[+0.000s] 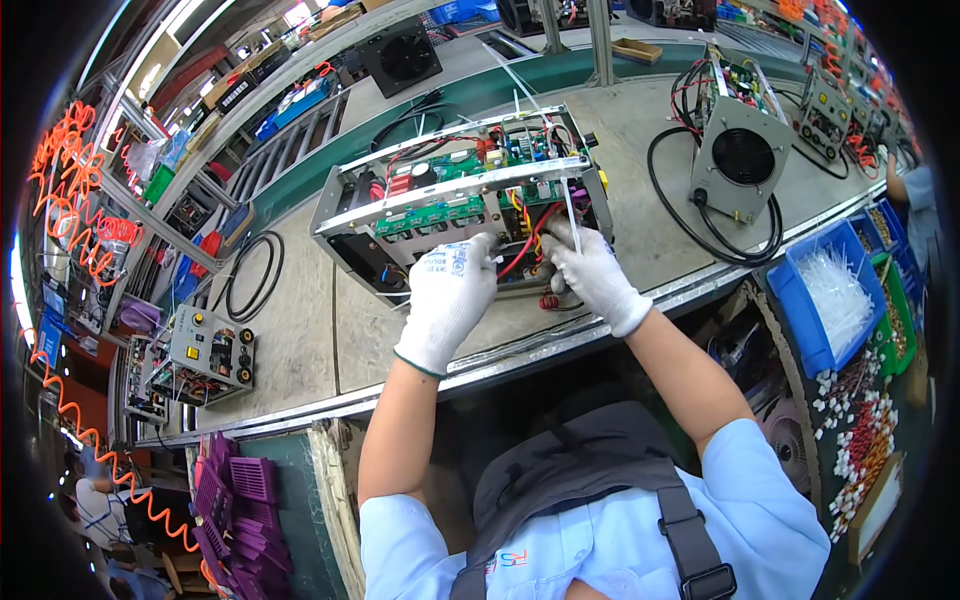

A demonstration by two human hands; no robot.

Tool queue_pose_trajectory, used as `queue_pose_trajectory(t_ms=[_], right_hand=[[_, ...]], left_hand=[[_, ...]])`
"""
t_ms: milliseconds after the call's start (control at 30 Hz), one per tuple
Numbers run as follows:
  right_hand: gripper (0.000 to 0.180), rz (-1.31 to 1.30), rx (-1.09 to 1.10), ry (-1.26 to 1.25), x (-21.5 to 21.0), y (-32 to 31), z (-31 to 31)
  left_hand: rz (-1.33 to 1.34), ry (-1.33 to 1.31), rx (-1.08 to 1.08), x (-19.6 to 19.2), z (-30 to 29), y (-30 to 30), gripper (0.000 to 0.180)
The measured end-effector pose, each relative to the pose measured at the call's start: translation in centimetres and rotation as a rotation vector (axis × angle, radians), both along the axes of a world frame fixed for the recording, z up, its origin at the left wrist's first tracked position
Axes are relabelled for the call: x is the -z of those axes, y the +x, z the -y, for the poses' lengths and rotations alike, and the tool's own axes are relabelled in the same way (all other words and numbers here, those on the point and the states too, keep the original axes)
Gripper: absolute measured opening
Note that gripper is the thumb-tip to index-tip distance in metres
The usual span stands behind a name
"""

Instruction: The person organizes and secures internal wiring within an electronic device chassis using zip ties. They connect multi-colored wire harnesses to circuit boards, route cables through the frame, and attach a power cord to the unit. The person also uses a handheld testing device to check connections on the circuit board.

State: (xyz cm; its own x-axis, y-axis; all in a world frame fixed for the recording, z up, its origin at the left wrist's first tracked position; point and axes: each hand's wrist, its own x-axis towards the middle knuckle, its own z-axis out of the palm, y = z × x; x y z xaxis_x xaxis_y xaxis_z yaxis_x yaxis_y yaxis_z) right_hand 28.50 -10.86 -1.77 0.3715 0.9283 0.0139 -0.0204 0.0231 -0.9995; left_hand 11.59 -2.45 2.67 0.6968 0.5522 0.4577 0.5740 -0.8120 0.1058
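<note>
Bright, fairly even light lay over the tabletop (300,345), deep shadow gathered beneath it, and fisheye distortion bent straight edges toward the blackened rim.

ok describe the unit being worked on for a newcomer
Find the long grey bench. By its near edge, the left hand and right hand, both white-gloved, work at a wide metal unit. Its long open side, showing green boards and red wires, sets it apart from the fan-faced box at right.

Orange coiled hoses (120,231), far left; purple plastic parts (252,480), lower left; black fan unit (405,58), top.
</note>
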Motion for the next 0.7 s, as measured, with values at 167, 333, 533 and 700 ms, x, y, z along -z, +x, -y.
queue_pose_trajectory(t_ms=[167, 333, 533, 700], right_hand=[[0.017, 0.292, 0.056, 0.053, -0.6, 0.3, 0.1], [0.017, 0.304, 0.215, 0.182, -0.8, -0.1, 0.4], [0.015, -0.15, 0.123, 0.291, -1.3, -0.2, 1.6], [0.024, -0.275, 0.015, 0.282, -0.9, 0.8, 3.5]], left_hand=[[-0.002, -0.173, 0.021, -0.6, -0.7, 0.5, 0.026], [0.418, -0.815, 0.237, -0.6, -0.3, 0.7, 0.021], [0.385, -1.22, 0.326, -1.7, 0.8, 0.6, 0.021], [0.319, -1.145, 0.303, -1.9, 1.2, 1.2, 0.022]])
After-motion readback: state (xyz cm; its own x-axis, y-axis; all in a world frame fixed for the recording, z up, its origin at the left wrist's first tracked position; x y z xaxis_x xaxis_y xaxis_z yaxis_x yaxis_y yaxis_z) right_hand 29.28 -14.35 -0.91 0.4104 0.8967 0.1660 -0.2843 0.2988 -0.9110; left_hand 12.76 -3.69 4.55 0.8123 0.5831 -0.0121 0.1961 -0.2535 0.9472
